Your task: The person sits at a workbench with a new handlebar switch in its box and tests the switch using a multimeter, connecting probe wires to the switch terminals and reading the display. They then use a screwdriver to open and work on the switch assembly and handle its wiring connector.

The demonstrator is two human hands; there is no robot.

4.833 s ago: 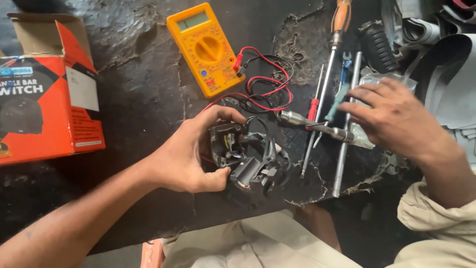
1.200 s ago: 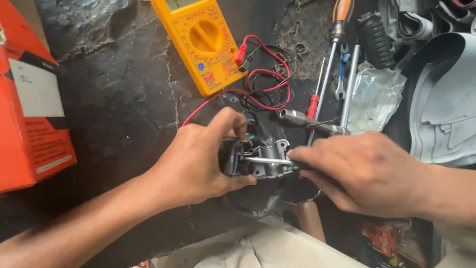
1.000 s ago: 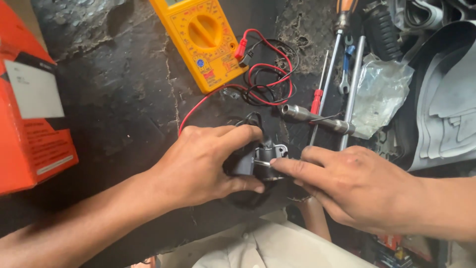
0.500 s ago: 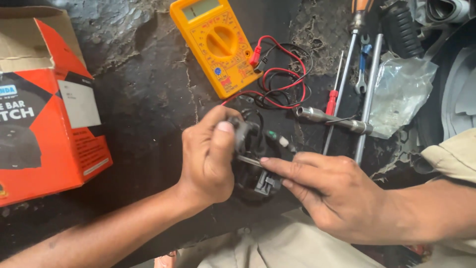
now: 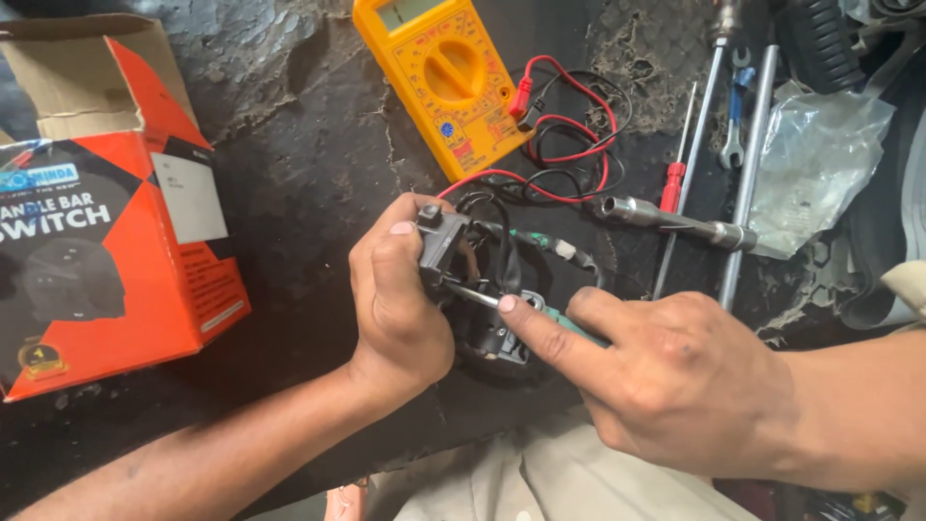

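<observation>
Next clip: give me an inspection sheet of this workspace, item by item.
Surface: dark, cracked worktop.
Job's things: black switch assembly; screwdriver with its tip against it.
Clutter: orange cardboard box, open; yellow multimeter; socket wrench; small red screwdriver; clear plastic bag.
Hands: left hand grips the assembly; right hand holds the screwdriver.
Cables: red and black meter leads, coiled beside the meter.
Surroundings: grey moulded parts at right.

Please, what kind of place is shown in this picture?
Probably a repair workshop bench. A yellow multimeter with red and black leads lies on a grimy dark worktop, beside metal socket wrenches and a screwdriver.
</observation>
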